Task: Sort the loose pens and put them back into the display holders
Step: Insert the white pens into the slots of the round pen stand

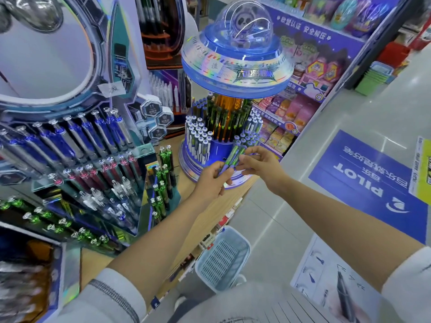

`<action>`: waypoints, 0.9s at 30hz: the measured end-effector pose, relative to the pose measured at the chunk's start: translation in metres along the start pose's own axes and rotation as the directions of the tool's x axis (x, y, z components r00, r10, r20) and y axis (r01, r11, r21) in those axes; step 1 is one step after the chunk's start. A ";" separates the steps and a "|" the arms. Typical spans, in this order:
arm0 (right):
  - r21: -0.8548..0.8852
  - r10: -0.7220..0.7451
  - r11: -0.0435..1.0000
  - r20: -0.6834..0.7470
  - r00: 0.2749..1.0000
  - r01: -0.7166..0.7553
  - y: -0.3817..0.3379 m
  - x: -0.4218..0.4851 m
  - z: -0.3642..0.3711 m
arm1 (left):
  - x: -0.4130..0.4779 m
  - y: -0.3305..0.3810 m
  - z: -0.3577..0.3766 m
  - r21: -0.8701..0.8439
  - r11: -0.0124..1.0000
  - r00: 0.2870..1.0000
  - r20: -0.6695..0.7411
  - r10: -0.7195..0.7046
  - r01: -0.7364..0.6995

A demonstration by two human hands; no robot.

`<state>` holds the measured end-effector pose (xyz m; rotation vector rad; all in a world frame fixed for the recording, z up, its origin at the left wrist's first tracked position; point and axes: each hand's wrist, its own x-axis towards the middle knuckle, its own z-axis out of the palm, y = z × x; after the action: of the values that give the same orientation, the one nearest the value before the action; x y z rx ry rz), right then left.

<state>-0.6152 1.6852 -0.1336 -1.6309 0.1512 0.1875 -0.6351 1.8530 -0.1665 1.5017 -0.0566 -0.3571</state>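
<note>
My left hand (213, 178) grips the lower ends of a small bunch of green and blue pens (232, 157) that point up to the right. My right hand (258, 163) pinches the same bunch near its middle from the right. Both hands are in front of the round blue UFO-shaped pen display (235, 66). Its tiered base (214, 150) holds upright white-capped pens on the left, black and green pens in the middle and blue-green pens on the right.
A large slanted pen rack (77, 159) with rows of blue, red, white and green pens fills the left. A light blue shopping basket (224, 257) stands on the floor below the wooden counter edge (203, 220). Shelves of pink and purple goods (300, 94) stand behind.
</note>
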 end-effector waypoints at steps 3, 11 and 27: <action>0.016 0.006 1.000 -0.042 0.999 -0.005 -0.002 -0.001 -0.002 | 0.002 0.001 0.004 -0.030 0.999 1.000 0.007 -0.029 0.029; -0.128 -0.231 0.973 -0.438 0.869 0.195 -0.014 0.006 -0.019 | 0.015 -0.008 -0.003 -0.020 0.994 0.971 -0.214 -0.106 0.104; -0.555 -0.312 0.825 -0.285 0.906 0.109 0.011 0.019 -0.004 | 0.017 -0.015 -0.010 -0.020 0.990 0.973 -0.184 -0.138 0.136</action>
<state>-0.5984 1.6806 -0.1481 -2.2149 0.2102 -0.2839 -0.6196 1.8573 -0.1852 1.5293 0.1964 -0.3262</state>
